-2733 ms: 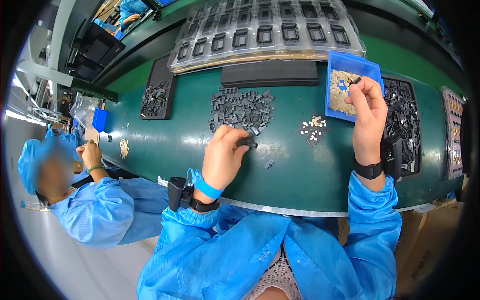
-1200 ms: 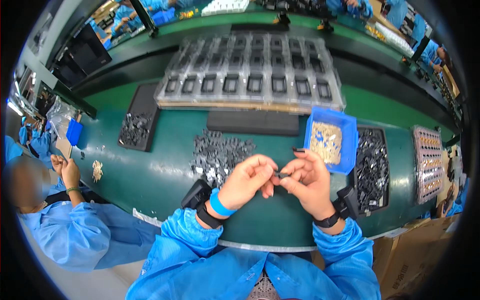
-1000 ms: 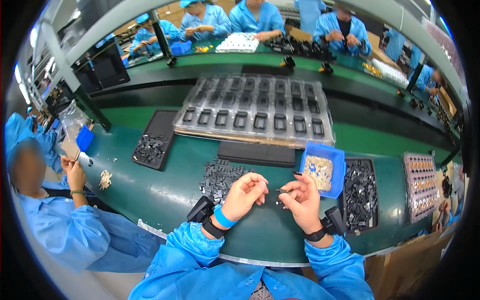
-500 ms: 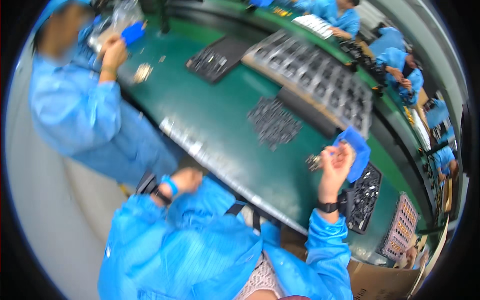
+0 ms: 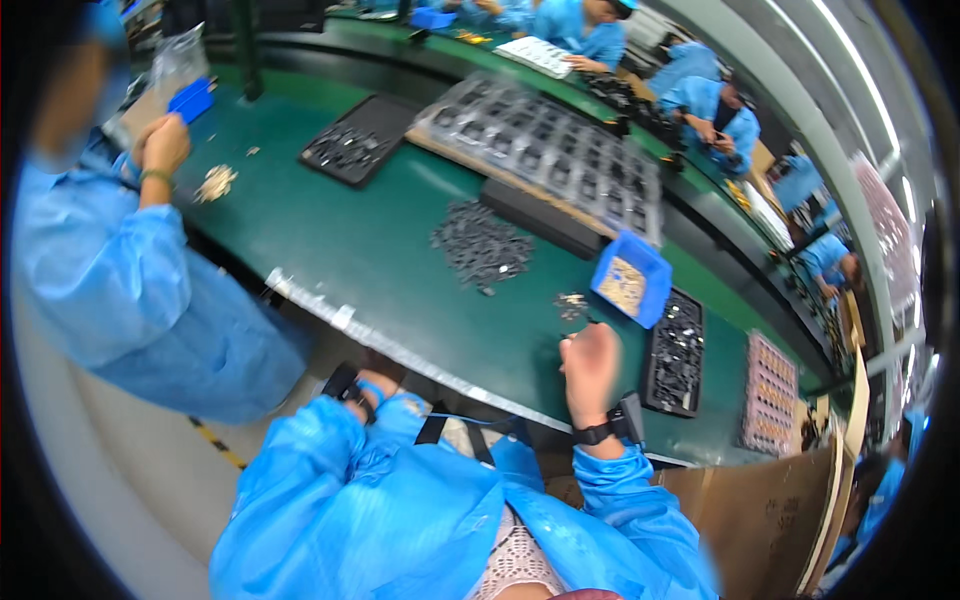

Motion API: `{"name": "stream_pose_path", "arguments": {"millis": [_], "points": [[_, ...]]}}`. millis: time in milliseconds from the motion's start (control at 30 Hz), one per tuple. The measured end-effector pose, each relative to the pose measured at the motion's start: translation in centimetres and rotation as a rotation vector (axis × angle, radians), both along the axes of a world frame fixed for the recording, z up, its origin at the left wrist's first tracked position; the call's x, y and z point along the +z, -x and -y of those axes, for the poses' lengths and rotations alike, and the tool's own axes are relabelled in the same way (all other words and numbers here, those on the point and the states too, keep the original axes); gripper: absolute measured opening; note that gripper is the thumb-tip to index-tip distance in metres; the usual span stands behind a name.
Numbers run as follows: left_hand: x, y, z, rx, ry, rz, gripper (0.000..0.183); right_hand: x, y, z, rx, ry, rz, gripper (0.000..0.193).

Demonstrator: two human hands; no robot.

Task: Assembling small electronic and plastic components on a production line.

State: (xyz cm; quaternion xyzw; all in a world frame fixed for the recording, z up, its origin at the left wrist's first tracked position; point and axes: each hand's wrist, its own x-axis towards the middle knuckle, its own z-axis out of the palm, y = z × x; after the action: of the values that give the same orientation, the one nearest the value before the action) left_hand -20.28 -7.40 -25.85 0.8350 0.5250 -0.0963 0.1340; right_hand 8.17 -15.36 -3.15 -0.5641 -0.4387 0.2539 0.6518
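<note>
Neighbouring one blue bin [image 5: 656, 290] is one right hand [image 5: 591, 362].

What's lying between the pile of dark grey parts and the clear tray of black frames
The head view shows a long black slab between them, on the green table just beyond the grey pile.

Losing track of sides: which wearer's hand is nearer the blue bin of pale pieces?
Right. The right hand is over the table, close by the blue bin's near side; the left hand is well left, off the table's near edge.
</note>
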Motion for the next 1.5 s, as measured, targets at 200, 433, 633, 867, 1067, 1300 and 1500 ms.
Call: {"name": "stream_pose_path", "arguments": {"millis": [200, 433, 633, 867, 1067, 1300, 1500], "points": [[6.2, -1.1, 4.4, 0.408, 0.076, 0.285, 0.06, -0.8, -0.4, -0.1, -0.077, -0.051, -0.03, 0.046], [2.9, -1.9, -2.0, 0.234, -0.095, 0.168, 0.05, -0.8, -0.1, -0.2, -0.077, 0.041, -0.035, 0.044], [3.3, 0.0, -4.5, 0.224, -0.07, 0.125, 0.049, -0.9, 0.8, -0.4, -0.133, 0.069, -0.041, 0.043], [3.5, 0.0, -5.3, 0.191, -0.032, 0.136, 0.047, -1.0, 0.7, -0.4, -0.162, 0.084, -0.042, 0.04], [4.0, 0.6, -5.3, 0.164, -0.028, 0.145, 0.046, -0.5, 0.8, -0.6, -0.228, 0.06, -0.039, 0.04], [4.4, 0.8, -5.3, 0.143, -0.024, 0.168, 0.045, -0.9, 0.9, -0.6, -0.214, 0.049, 0.002, 0.041], [4.8, 0.8, -5.1, 0.122, -0.023, 0.182, 0.044, -0.5, 1.0, -0.3, -0.201, 0.039, 0.054, 0.042]]}}
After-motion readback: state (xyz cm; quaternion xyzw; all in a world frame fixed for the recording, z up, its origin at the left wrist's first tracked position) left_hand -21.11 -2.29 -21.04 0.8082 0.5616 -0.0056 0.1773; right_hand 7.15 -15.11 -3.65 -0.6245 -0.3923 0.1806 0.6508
